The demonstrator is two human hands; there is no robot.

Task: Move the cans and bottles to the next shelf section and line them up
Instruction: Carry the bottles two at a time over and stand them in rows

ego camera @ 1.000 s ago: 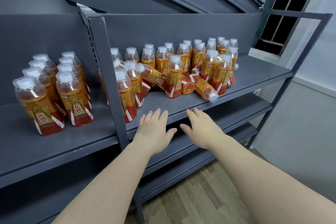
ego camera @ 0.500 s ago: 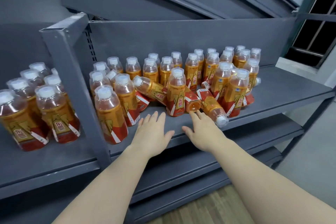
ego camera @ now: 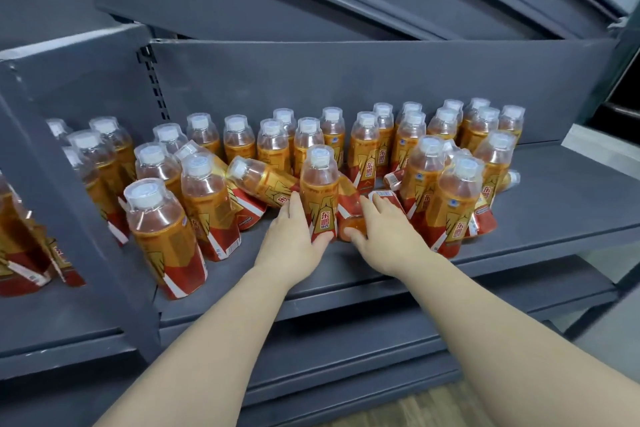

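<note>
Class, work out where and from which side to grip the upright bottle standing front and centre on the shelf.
Probably grip the upright bottle round its straight lower body, from the front left; a tipped bottle lies close on its right.

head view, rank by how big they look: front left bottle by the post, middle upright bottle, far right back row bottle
1. front left bottle
2. middle upright bottle
3. far right back row bottle
Same product, so only nearness likely differs.
</note>
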